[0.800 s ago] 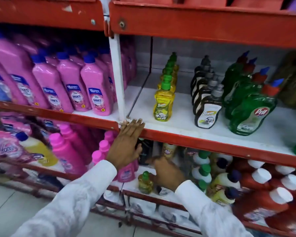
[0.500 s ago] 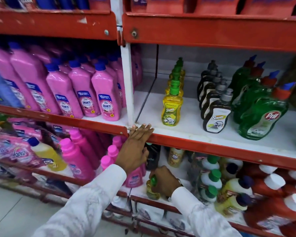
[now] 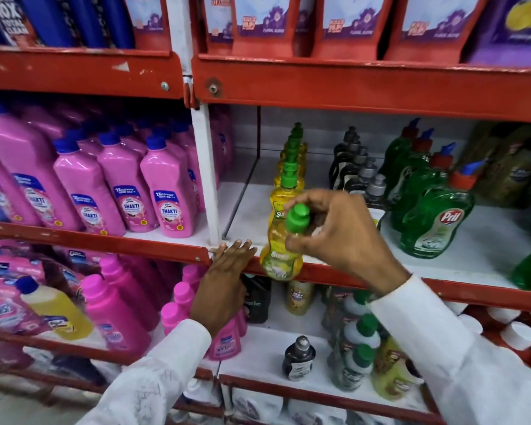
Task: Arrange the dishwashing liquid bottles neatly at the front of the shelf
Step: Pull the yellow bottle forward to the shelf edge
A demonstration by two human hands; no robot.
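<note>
Right hand (image 3: 344,237) grips yellow bottle (image 3: 281,243) at green cap, above shelf front edge (image 3: 380,280); left hand (image 3: 227,271) flat, fingers extended, empty, on that edge.

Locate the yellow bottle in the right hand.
Head view, centre: the yellow bottle hangs from the right hand at the red shelf lip, in front of the yellow row, right of the left hand.

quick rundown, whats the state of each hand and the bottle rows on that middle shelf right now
right hand: fingers closed on the held yellow bottle, near its neck
held yellow bottle: green cap on, in front of the shelf's red edge
left hand: flat, fingers resting on the shelf edge
yellow row: upright, capped, single file
dark row: upright, single file
green Pril row: upright, single file
</note>
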